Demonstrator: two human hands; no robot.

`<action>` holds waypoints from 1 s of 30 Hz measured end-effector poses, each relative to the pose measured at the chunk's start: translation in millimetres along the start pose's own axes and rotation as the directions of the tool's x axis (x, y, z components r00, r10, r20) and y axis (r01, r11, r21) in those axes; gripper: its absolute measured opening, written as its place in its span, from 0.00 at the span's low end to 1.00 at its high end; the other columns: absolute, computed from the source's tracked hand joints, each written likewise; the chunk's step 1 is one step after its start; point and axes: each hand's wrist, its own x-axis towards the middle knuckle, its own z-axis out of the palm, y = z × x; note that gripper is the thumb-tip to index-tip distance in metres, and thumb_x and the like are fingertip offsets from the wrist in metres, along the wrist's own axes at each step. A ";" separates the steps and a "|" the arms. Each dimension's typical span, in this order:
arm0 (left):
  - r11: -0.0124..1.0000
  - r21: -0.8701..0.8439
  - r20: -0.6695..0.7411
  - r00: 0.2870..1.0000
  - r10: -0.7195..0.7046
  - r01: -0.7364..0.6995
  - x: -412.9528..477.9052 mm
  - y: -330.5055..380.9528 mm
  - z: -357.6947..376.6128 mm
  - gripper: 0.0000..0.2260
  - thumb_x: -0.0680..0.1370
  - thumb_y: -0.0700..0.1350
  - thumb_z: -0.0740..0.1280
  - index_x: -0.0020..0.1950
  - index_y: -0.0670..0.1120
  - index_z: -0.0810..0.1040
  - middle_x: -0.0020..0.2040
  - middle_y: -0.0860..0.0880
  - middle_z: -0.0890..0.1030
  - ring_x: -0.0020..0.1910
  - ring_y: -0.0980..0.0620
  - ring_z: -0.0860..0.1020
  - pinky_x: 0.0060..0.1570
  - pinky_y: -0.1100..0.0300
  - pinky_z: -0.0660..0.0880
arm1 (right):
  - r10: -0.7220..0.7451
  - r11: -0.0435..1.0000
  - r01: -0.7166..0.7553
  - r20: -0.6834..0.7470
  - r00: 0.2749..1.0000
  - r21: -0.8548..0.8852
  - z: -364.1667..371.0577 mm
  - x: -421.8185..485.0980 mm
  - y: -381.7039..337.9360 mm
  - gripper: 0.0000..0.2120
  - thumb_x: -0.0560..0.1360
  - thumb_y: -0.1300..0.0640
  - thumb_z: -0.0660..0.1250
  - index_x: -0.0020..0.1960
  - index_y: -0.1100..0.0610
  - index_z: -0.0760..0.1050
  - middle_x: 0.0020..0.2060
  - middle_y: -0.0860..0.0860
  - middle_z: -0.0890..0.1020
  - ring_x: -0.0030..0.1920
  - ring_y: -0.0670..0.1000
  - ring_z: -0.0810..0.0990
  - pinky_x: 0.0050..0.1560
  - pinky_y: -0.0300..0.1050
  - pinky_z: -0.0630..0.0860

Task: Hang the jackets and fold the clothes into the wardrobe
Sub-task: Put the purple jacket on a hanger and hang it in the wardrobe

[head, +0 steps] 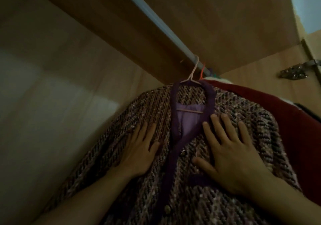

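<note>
Jacket [199, 155]: hung on rail [156, 21].
Left hand [137, 153], right hand [231, 157]: flat, smoothing it.
Folding: not shown.

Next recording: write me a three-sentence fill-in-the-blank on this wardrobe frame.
The tweed jacket hangs on a pink ____ over the rod.
The left hand and right hand both rest flat on the ____.
The garment behind the jacket is coloured ____.
Missing: hanger; jacket; red.

Both hands, left hand [137, 152] and right hand [231, 153], press flat on a tweed jacket [173, 181] hanging by a hanger [192, 76] from the wardrobe rail [156, 19].
</note>
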 end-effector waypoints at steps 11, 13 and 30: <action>0.979 -0.196 -0.029 0.998 0.049 -0.054 -32.3 6.1 34.0 0.27 0.74 0.69 0.33 0.74 0.68 0.35 0.80 0.57 0.40 0.79 0.53 0.37 0.78 0.47 0.40 | -0.004 0.996 0.013 0.099 0.995 -0.091 9.7 -26.9 -18.7 0.50 0.70 0.21 0.46 0.78 0.56 0.58 0.78 0.60 0.55 0.78 0.64 0.49 0.73 0.71 0.52; 0.987 -0.147 -0.022 0.998 0.058 -0.061 -30.0 9.5 54.3 0.28 0.74 0.68 0.31 0.74 0.67 0.33 0.79 0.57 0.36 0.79 0.52 0.35 0.77 0.46 0.37 | -0.009 0.991 0.025 0.123 0.992 -0.129 21.5 -29.7 -9.7 0.50 0.69 0.21 0.49 0.79 0.55 0.55 0.79 0.60 0.52 0.79 0.63 0.46 0.73 0.71 0.51; 0.938 -0.345 0.219 0.975 0.044 0.036 -114.9 13.6 68.9 0.29 0.78 0.63 0.38 0.80 0.58 0.43 0.79 0.58 0.37 0.79 0.56 0.37 0.78 0.53 0.38 | -0.095 0.994 0.108 0.370 0.924 -0.016 11.5 -81.6 -62.6 0.42 0.74 0.27 0.43 0.77 0.53 0.61 0.77 0.61 0.58 0.78 0.66 0.49 0.73 0.72 0.49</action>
